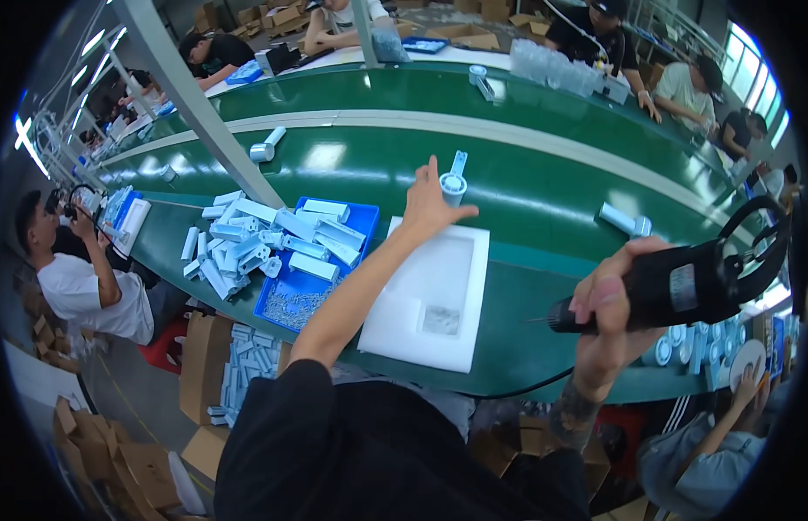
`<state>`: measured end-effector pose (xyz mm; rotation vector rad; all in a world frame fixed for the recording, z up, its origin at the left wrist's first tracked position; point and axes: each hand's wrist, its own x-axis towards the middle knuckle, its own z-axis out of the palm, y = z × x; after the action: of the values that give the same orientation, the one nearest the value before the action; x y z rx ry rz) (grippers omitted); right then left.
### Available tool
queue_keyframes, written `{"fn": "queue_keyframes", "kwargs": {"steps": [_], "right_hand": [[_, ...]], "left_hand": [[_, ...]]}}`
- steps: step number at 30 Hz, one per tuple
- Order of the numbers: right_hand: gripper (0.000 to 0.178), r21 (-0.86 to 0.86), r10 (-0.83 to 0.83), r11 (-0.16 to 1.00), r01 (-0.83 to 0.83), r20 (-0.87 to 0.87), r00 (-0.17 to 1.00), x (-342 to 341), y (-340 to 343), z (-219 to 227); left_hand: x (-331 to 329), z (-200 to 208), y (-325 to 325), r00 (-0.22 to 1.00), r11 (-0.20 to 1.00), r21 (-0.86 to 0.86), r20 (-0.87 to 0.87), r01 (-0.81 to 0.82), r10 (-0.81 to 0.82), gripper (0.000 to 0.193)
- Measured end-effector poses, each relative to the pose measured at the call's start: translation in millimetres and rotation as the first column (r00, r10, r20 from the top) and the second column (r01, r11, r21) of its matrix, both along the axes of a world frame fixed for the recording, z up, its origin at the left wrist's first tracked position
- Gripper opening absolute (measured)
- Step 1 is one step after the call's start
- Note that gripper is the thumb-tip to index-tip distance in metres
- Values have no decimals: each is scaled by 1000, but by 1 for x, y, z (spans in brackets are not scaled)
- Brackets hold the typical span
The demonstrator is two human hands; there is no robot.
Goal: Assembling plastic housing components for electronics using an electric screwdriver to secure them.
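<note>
My left hand (428,201) is stretched out over the green conveyor belt with thumb and fingers spread. Between them, close to the hand, stands a light-blue part with a round cup-like head and a handle (453,184); whether the fingers touch it I cannot tell. At the right, my right hand (608,300) is wrapped round a black electric screwdriver (673,286), its thin bit pointing left. Below my left hand lies a white foam tray (382,326) with a recessed middle and a small grey patch in it.
Left of the foam, a blue tray (363,217) holds light-blue handle pieces and small screws, with more pieces (239,234) heaped beside it. Similar assembled parts (625,220) lie on the belt. A grey post (200,104) rises at left. Several people work around the line.
</note>
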<state>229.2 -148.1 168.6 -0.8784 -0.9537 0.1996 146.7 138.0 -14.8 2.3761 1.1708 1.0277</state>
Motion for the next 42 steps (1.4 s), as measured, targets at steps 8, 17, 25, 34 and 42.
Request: {"fn": "queue_keyframes", "kwargs": {"steps": [8,17,25,34,42], "right_hand": [[50,36,-144,989,141,81,986,-9,17,-17],[82,-50,-228,967,251,272,935,-34,47,-43],[79,27,-492,850,526,397,775,-52,49,-56],[87,-190,-568,683,705,468,677,-92,45,-73],[90,85,-764,328,941,609,212,-146,55,-78]], "left_hand": [[-91,14,-135,991,989,76,-51,126,-122,74],[-123,-8,-161,983,996,50,-174,73,-63,42],[-123,-3,-163,969,969,107,-133,222,-208,36],[-128,1,-167,951,950,51,-37,308,-306,42],[-135,-8,-158,919,942,-18,226,336,-324,45]]}}
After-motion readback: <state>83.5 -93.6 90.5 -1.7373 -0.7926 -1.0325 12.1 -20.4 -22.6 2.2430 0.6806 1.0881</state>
